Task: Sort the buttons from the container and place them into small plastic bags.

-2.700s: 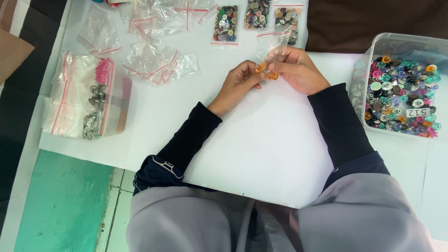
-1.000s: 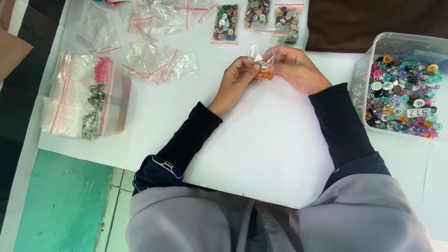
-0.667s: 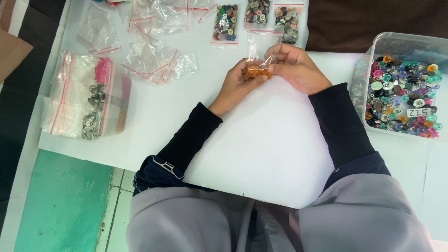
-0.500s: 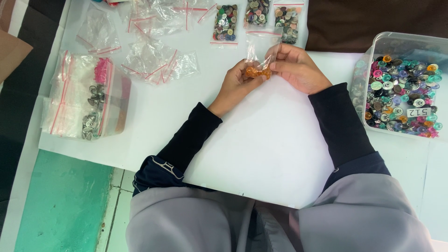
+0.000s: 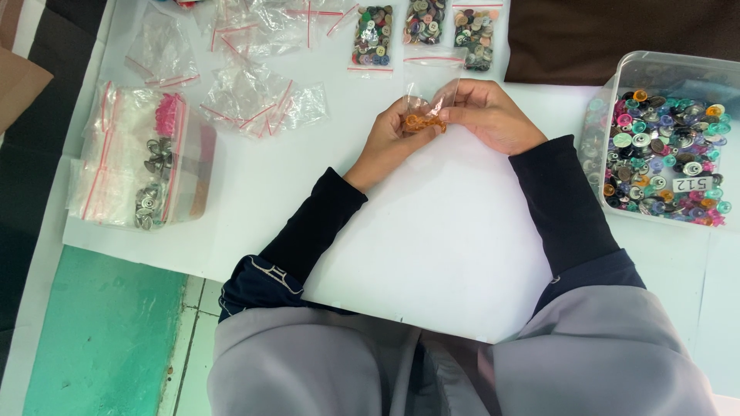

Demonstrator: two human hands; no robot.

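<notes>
— What do I have on the head camera right now?

— I see both hands meeting near the far edge of the white surface (image 5: 432, 254). The left hand (image 5: 389, 142) and the right hand (image 5: 489, 115) pinch a small clear bag (image 5: 428, 96) between them, fingers narrow and closed on the plastic. Orange buttons (image 5: 422, 122) bunch at the bag's bottom, right at the left fingertips.

— And around them?

— I count three filled packets of mixed buttons (image 5: 422, 27) in a row along the far edge, just beyond the held bag. Empty clear bags (image 5: 247, 77) with red seals scatter toward the far left corner. A larger bag of metal pieces (image 5: 146, 166) sits at the left edge. A clear tub of coloured buttons (image 5: 663, 150) stands at the right edge, well apart from the hands.
</notes>
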